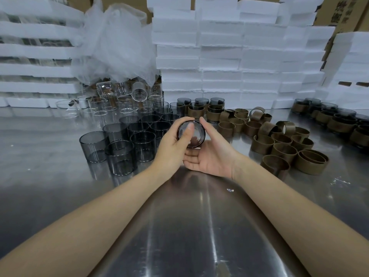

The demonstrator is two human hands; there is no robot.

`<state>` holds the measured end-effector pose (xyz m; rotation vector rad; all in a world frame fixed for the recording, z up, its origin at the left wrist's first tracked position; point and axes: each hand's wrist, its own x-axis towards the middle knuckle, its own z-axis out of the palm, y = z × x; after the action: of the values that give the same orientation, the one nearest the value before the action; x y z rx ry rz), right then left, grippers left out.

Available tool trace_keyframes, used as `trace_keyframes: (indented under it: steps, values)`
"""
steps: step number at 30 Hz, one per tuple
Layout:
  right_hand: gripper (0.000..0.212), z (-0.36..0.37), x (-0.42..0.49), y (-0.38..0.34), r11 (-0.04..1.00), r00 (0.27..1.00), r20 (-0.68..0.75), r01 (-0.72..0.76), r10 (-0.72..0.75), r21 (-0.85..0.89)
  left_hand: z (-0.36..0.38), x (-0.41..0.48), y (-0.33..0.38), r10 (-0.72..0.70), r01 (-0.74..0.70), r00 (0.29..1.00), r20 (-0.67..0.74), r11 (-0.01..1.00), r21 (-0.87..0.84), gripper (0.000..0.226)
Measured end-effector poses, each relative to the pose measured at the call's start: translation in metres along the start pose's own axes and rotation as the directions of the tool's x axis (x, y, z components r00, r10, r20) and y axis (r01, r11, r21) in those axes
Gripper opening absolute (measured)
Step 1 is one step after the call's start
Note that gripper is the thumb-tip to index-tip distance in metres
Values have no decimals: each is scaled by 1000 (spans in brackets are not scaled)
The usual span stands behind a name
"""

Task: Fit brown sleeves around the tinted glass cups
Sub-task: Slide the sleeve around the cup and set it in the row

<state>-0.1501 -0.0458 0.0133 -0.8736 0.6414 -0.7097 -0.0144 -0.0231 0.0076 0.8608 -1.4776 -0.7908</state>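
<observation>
Both hands hold one tinted glass cup [194,134] above the middle of the steel table, its round end turned toward me. My left hand [172,145] grips it from the left, thumb across the glass. My right hand [211,154] cradles it from below and the right, fingers curled round it. Whether a sleeve is on this cup is hidden by the hands. Bare tinted cups [121,148] stand in a cluster to the left. Loose brown sleeves [279,144] lie in a heap to the right. Sleeved cups [196,110] stand behind the hands, with more sleeved cups [335,120] at far right.
Clear glass cups [119,96] are piled at the back left under crumpled plastic wrap [115,43]. White foam trays [239,56] are stacked along the back. The steel table [199,226] stretches toward me.
</observation>
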Motion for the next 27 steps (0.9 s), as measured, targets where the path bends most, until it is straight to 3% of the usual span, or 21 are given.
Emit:
trace_keyframes:
  steps: [3, 8, 10, 12, 16, 19, 27]
  values:
    - [68, -1, 0, 0, 999, 1000, -10, 3, -4, -53, 0, -1, 1, 58, -58, 998, -39, 998, -4, 31]
    - [60, -3, -3, -2, 998, 1000, 17, -9, 10, -60, -2, 1, -1, -37, 34, 999, -35, 997, -71, 53]
    - [60, -3, -4, -1, 999, 999, 32, -16, 17, -43, -2, 0, -1, -71, 70, 997, -6, 992, -105, 47]
    - [61, -2, -4, 0, 1000, 997, 70, -20, 19, 14, -2, 0, 0, -61, 62, 998, 14, 994, -86, 24]
    - [68, -2, -4, 1, 999, 993, 119, 2, -8, 47, -4, 2, -1, -30, 32, 999, 35, 999, -38, 46]
    - [72, -2, -3, 0, 997, 994, 105, -20, 12, 80, -4, 1, 1, -5, 6, 1000, -24, 1000, 7, 39]
    - [55, -3, -6, -2, 988, 984, 153, -108, 91, 109, 2, -3, 6, 47, -42, 989, -139, 998, 38, 21]
